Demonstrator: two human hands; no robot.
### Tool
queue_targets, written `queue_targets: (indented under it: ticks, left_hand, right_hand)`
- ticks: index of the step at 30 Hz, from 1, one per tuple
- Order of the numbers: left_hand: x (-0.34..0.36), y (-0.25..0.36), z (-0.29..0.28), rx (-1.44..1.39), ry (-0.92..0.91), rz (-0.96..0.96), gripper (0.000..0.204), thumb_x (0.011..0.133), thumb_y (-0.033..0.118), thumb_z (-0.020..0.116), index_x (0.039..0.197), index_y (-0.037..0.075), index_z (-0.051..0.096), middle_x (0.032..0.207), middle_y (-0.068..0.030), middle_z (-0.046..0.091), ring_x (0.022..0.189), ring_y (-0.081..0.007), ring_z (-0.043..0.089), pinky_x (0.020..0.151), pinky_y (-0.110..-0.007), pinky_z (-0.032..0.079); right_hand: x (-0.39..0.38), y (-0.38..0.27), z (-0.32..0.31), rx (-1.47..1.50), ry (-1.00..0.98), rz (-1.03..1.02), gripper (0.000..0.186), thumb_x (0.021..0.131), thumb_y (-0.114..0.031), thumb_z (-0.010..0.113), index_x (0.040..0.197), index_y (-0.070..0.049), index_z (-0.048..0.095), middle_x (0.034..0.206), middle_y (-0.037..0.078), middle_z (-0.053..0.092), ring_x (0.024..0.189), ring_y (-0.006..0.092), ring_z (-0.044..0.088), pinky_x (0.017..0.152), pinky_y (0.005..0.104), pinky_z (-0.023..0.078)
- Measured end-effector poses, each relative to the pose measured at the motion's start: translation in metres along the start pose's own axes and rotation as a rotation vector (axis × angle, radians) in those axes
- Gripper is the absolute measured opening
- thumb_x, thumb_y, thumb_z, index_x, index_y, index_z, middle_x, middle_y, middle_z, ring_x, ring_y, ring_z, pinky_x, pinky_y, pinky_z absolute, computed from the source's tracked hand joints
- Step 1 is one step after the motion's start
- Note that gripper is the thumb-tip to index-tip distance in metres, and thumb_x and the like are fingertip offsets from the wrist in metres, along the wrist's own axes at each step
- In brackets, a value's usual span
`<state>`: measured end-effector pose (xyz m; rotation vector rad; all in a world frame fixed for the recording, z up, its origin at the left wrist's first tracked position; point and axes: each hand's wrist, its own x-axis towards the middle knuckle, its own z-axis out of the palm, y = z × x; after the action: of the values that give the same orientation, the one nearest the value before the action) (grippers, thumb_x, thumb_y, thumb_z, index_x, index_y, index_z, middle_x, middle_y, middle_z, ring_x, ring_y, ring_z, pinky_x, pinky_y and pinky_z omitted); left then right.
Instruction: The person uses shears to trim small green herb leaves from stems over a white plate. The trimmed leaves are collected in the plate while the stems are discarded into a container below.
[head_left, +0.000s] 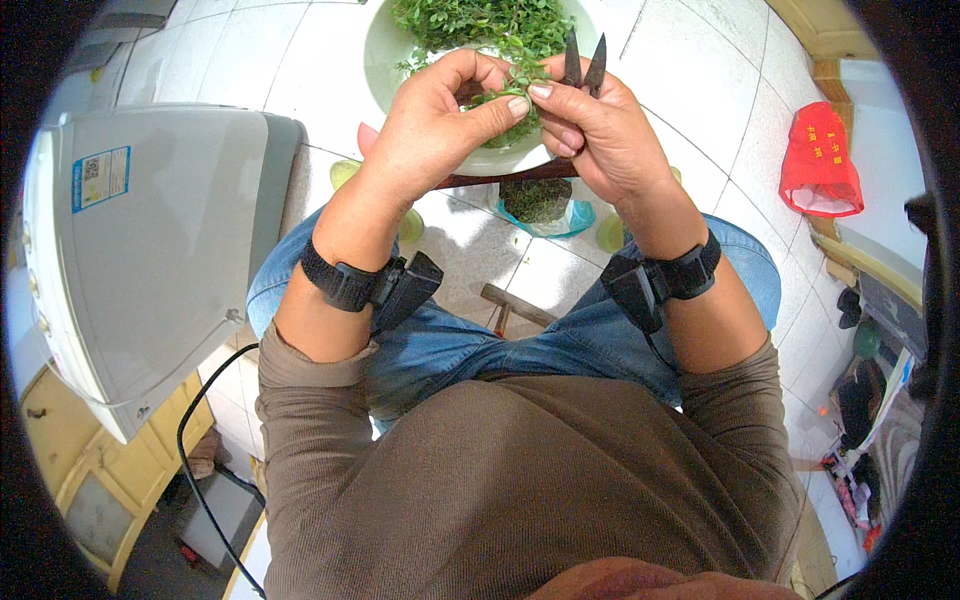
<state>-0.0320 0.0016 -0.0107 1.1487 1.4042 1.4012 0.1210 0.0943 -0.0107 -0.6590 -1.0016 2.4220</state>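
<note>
My left hand (430,120) is closed, pinching a thin leafy green sprig (518,76) between thumb and fingers. Meeting it at the same sprig, my right hand (615,140) pinches with thumb and forefinger. That hand also keeps a pair of dark scissors (594,68) in its grip, the two blades slightly apart and pointing away from me; their handles are hidden by the palm. Below and beyond both hands sits a pale round basin (381,55), holding a heap of leafy greens (480,22).
Between my legs on the tiled floor lies a bluish plastic bag (574,220) with dark green bits. A wooden bar (515,303) is nearer me. A grey-white appliance (190,200) stands left, beside a black cable (190,405). A red bag (822,160) lies right.
</note>
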Motion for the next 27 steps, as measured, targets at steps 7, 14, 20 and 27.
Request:
queue_targets:
  ticks: [7,14,20,27]
  left_hand:
    - [-0.002,0.001,-0.002,0.166,0.071,-0.045,0.019,0.078,0.011,0.071,0.084,0.004,0.054,0.074,0.0025,0.054,0.066,-0.0055,0.046,0.058,-0.022,0.041]
    - [0.001,0.004,-0.008,0.302,0.200,-0.048,0.017,0.078,0.014,0.070,0.084,0.005,0.057,0.070,0.0000,0.055,0.063,-0.0074,0.048,0.056,-0.024,0.042]
    - [-0.002,0.013,-0.007,0.602,0.267,0.109,0.018,0.074,0.013,0.070,0.083,0.004,0.058,0.071,-0.0079,0.057,0.062,-0.0179,0.055,0.058,-0.031,0.045]
    - [-0.001,0.013,-0.004,0.712,0.267,0.246,0.016,0.074,0.009,0.070,0.080,0.004,0.056,0.075,-0.0089,0.057,0.067,-0.0243,0.058,0.059,-0.033,0.046]
  right_hand:
    - [-0.001,-0.001,0.004,-0.073,0.037,0.009,0.020,0.083,-0.012,0.066,0.098,-0.005,0.054,0.068,-0.002,0.050,0.049,0.0040,0.040,0.044,0.0191,0.030]
    - [-0.008,-0.016,0.009,-0.287,0.012,0.010,0.039,0.099,-0.033,0.037,0.107,0.002,0.054,0.076,0.001,0.050,0.055,0.0045,0.036,0.048,0.0185,0.031]
    - [-0.016,-0.017,0.012,-0.153,-0.108,0.234,0.035,0.098,-0.028,0.043,0.107,0.003,0.055,0.073,-0.001,0.048,0.056,0.0040,0.034,0.046,0.0172,0.029]
    - [-0.015,-0.018,0.010,-0.133,-0.063,0.262,0.031,0.097,-0.026,0.047,0.100,0.003,0.056,0.070,-0.001,0.048,0.051,0.0024,0.033,0.041,0.0157,0.028]
